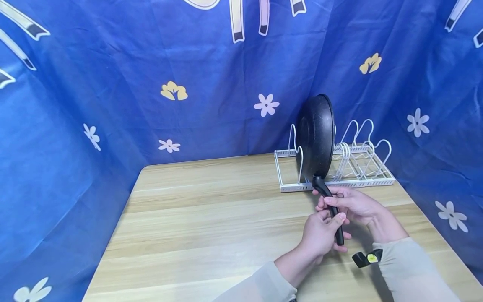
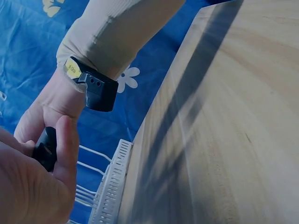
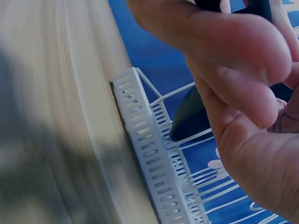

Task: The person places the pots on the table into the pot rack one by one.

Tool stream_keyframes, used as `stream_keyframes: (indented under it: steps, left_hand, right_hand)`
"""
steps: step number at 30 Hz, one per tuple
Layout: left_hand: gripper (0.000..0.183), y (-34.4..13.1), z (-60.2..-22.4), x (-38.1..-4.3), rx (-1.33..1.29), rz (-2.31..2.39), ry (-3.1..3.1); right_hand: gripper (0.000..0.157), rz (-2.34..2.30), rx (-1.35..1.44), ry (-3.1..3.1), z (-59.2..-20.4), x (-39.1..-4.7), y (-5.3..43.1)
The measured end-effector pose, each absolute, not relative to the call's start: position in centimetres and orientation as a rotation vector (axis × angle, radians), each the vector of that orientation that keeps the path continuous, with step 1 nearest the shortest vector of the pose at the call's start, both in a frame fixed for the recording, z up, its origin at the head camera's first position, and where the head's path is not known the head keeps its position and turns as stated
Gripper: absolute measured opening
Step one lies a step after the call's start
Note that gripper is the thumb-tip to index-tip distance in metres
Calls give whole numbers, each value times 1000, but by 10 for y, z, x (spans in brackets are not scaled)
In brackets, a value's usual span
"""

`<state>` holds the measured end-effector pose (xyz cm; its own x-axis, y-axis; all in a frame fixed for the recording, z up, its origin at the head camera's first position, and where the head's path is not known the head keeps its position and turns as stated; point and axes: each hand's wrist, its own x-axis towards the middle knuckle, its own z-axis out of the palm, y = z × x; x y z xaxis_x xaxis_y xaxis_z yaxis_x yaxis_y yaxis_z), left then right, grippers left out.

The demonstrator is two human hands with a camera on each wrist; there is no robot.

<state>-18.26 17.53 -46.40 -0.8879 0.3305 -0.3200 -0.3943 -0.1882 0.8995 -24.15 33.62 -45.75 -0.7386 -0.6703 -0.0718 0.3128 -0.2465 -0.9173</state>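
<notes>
Frying pan (image 1: pixel 316 136) stands on edge in the white rack (image 1: pixel 362 183), its handle (image 1: pixel 333 209) projecting past the front, presumably for access. From where I stand, wire dividers (image 1: pixel 344 156) flank the body, apparently to limit sideways lean. Right hand (image 1: pixel 356 204) grips the handle near the pan; left hand (image 1: pixel 320 234) grips it nearer the free end. This spacing likely resists twisting. Contact between pan and rack base cannot be confirmed.

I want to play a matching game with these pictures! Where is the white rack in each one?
Head: right of the middle, with the white rack around the upright black pan.
Left wrist: bottom, left of the middle, cut off by the edge.
Right wrist: middle down to the bottom edge.
Shared landmark: the pale wooden table, with the rack's rail against it every time.
</notes>
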Motion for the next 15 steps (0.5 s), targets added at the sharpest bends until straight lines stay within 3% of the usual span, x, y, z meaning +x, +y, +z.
stream_keyframes:
  steps: [15]
  left_hand:
    - [9, 184, -482, -187, -64, 2133, 1572]
  right_hand:
    - [38, -1984, -459, 1380, -475, -250, 345]
